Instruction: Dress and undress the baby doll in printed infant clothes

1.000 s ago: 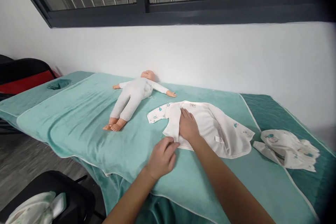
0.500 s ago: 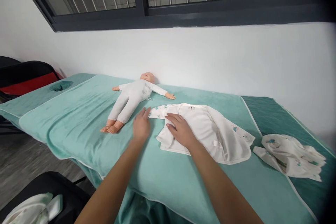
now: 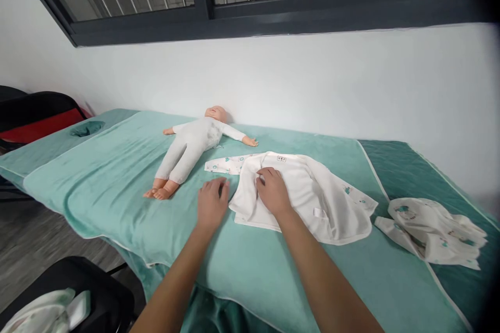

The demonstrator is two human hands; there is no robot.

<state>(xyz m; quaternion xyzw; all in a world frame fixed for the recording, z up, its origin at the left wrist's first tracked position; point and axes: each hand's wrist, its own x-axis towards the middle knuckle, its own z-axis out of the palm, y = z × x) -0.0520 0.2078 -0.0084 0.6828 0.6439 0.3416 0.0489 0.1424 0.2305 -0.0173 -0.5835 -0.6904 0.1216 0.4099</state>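
Observation:
A white baby shirt point(image 3: 300, 182) with printed sleeves lies spread on the green bed cover point(image 3: 156, 229). Its left-side sleeve is laid out straight toward a baby doll point(image 3: 195, 143), which rests on its back in a white bodysuit. My left hand point(image 3: 213, 204) is just below that sleeve, beside the shirt's edge, fingers loosely bent and apart from the thumb, holding nothing. Over the upper front of the shirt is my right hand point(image 3: 274, 192), its fingers slightly curved and thumb apart; no cloth shows gripped in it.
A crumpled printed baby garment point(image 3: 437, 231) lies on the right end of the bed. At the lower left stands a black chair point(image 3: 105, 291) with cloth point(image 3: 47, 312) on it. Another black and red chair point(image 3: 42, 119) is beyond the bed's left end. A wall and window point(image 3: 250, 26) rise behind.
My left hand has drawn back from the sleeve, which now reaches further left and lies flat. My right hand stays over the shirt, its fingers more bent and slightly further right.

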